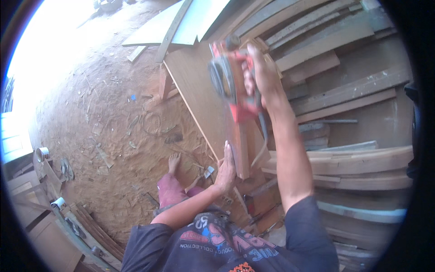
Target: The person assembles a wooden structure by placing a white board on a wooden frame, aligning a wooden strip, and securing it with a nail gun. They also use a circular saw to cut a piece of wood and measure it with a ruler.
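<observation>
My right hand (pixel 263 81) is wrapped round the handle of a red and black electric planer (pixel 241 111), slightly blurred. The planer rests along a long wooden beam (pixel 243 158) and covers the beam's far part. A cord (pixel 264 140) trails from the tool down the beam's right side. My left hand (pixel 225 171) lies flat with its fingers stretched out against the left side of the beam's near end. Underneath is a wooden workbench (pixel 192 88) with a plain brown top.
Stacked planks (pixel 362 161) crowd the right side. A pale sheet (pixel 152 28) with a batten lies beyond the bench. Wood scraps litter the dirt floor (pixel 118 149), where my bare foot (pixel 174 162) stands. More boards (pixel 59 240) lie at the lower left.
</observation>
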Motion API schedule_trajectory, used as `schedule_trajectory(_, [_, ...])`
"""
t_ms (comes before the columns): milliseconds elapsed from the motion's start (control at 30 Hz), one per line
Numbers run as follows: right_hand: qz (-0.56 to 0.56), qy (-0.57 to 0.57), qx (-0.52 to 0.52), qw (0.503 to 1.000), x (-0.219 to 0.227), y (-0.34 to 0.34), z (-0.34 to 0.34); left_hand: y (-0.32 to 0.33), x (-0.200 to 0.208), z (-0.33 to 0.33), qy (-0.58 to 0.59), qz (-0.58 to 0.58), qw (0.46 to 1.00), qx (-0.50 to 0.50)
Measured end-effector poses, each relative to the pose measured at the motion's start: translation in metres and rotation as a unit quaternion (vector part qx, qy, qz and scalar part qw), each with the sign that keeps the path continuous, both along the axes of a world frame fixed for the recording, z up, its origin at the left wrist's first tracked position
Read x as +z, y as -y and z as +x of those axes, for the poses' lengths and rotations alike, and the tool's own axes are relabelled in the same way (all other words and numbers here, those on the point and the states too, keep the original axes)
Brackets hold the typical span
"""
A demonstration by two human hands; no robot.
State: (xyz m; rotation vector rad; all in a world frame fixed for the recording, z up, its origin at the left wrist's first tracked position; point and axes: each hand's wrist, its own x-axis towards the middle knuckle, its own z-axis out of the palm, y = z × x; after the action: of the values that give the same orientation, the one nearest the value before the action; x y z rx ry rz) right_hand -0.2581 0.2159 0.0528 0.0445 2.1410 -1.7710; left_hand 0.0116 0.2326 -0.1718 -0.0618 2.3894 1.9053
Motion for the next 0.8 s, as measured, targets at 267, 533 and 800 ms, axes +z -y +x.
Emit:
schedule_trajectory(267, [-0.127,-0.029,-0.102,0.986,0.013,-0.067,0.071,0.007,0.009,-0.003,-0.028,-0.029,0.999,0.01])
schedule_trajectory(533, [-0.035,-0.048,-0.273,0.96,0.023,-0.205,0.277,0.054,0.014,0.016,0.01,-0.04,0.998,0.042])
schedule_trajectory(800, [-0.033,0.041,-0.446,0.894,-0.012,-0.262,0.41,0.077,0.002,0.05,0.081,0.148,0.971,0.168])
